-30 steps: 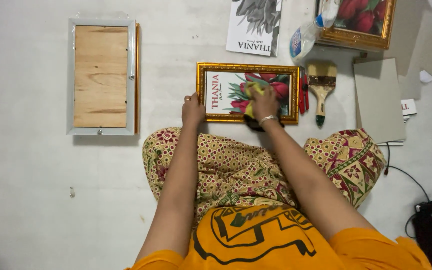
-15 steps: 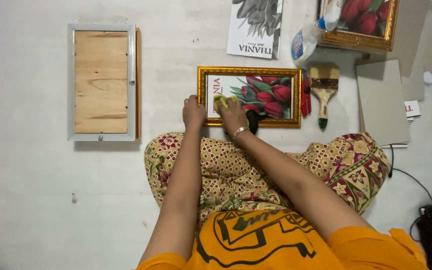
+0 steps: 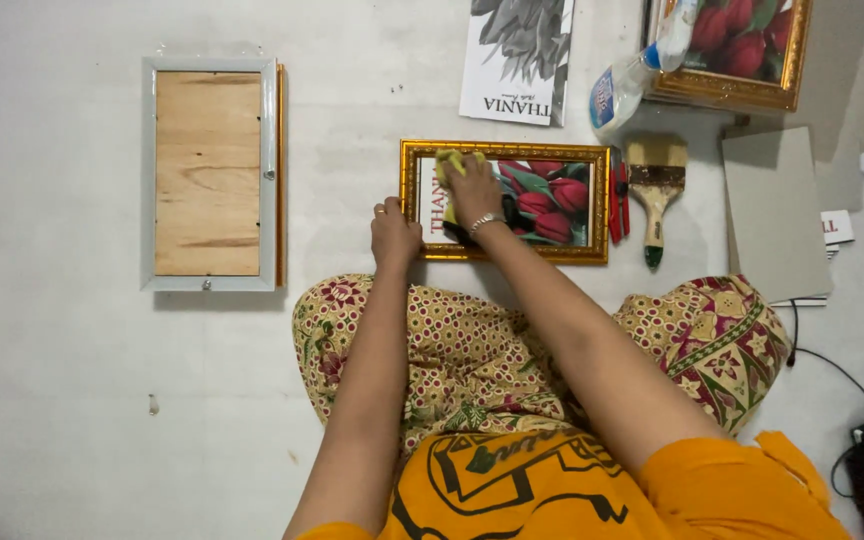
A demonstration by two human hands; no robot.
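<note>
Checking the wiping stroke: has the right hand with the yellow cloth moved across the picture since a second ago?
Yes. The right hand and cloth slid left, from the gold frame's right part to its upper left corner.

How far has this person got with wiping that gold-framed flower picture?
In hand: the right hand presses a yellow cloth on the upper left of the gold-framed picture, while the left hand steadies its left edge. How clean the glass is cannot be told. The paintbrush and spray bottle lie untouched beside it.
</note>
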